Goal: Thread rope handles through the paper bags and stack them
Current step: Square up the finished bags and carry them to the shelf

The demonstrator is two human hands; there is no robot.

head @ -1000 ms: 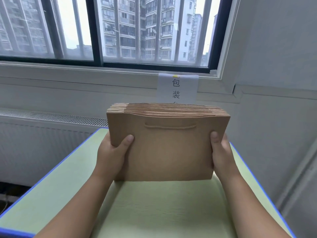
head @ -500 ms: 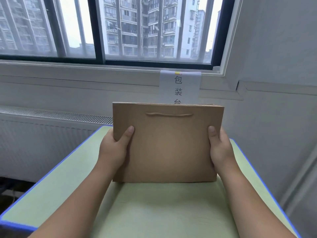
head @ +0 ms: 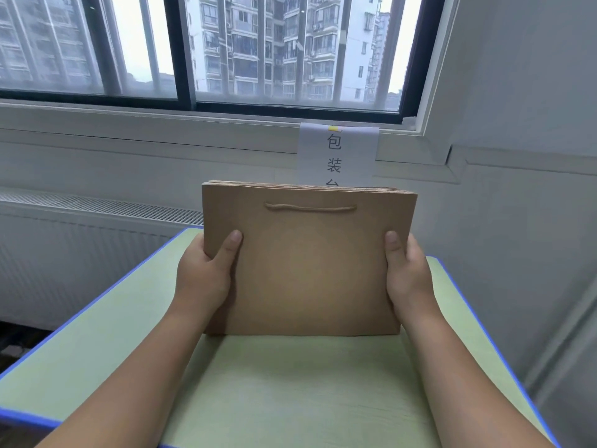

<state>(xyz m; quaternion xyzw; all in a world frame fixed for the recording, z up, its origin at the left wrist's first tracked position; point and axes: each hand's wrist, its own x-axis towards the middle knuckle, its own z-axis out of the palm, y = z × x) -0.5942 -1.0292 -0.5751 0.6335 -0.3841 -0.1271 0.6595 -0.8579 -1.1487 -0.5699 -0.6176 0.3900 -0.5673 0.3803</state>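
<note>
**Stack of paper bags, held upright on surface**

Nearest: pale green, blue-edged surface (head: 290,399). On it, the left hand (head: 200,276) and right hand (head: 408,276) each gripped one side of a stack of flat brown kraft paper bags (head: 310,286), thumbs on the front face, fingers hidden behind. The stack stood upright towards the far end. A brown rope handle (head: 310,207) lay flat near the front bag's top. Behind: a white paper sign (head: 337,150) with black characters, then a dark-framed window (head: 185,59).

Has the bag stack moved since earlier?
Yes, slightly: the bag stack tipped its top back toward the paper sign, hiding most fanned edges; its base stays put on the table.
</note>
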